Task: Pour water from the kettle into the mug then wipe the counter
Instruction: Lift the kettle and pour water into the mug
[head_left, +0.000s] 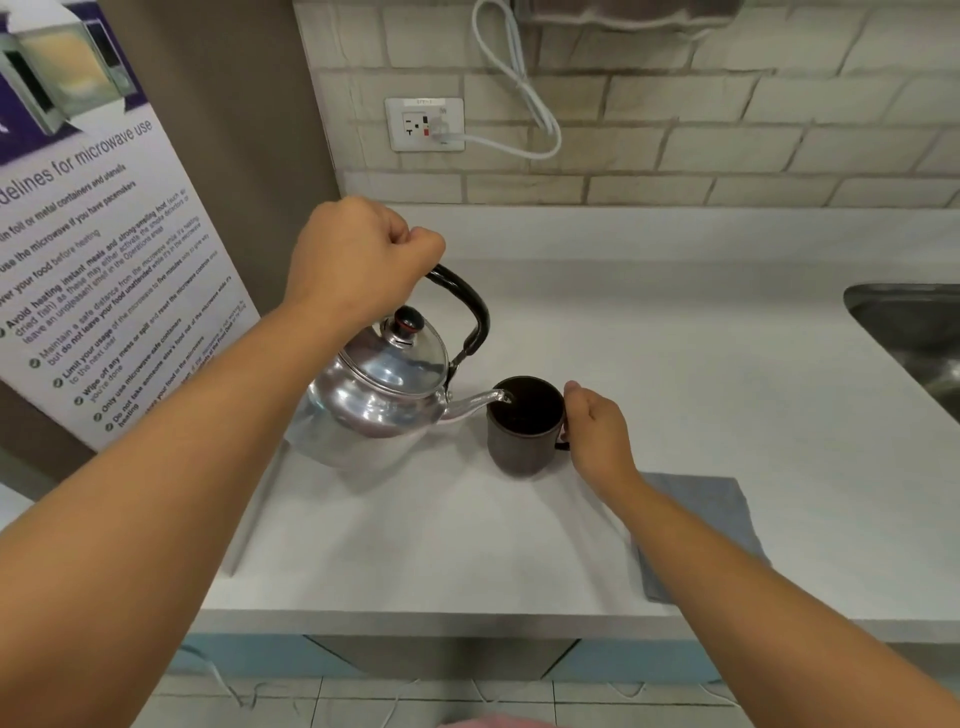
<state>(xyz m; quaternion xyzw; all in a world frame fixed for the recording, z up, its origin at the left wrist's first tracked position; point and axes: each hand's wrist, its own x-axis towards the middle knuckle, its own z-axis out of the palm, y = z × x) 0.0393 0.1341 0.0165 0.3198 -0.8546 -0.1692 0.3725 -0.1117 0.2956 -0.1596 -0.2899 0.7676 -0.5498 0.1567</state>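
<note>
A shiny metal kettle (379, 395) with a black handle hangs tilted to the right above the white counter (675, 374). My left hand (363, 254) is closed around the top of its handle. The spout tip sits over the rim of a dark brown mug (522, 428) that stands upright on the counter. My right hand (597, 431) grips the mug's handle on its right side. A grey folded cloth (696, 525) lies flat on the counter, partly under my right forearm.
A steel sink (914, 338) is set into the counter at the far right. A microwave guideline poster (98, 249) leans at the left. A wall socket (425, 124) with a white cord is on the tiled backsplash. The counter's front edge runs below my arms.
</note>
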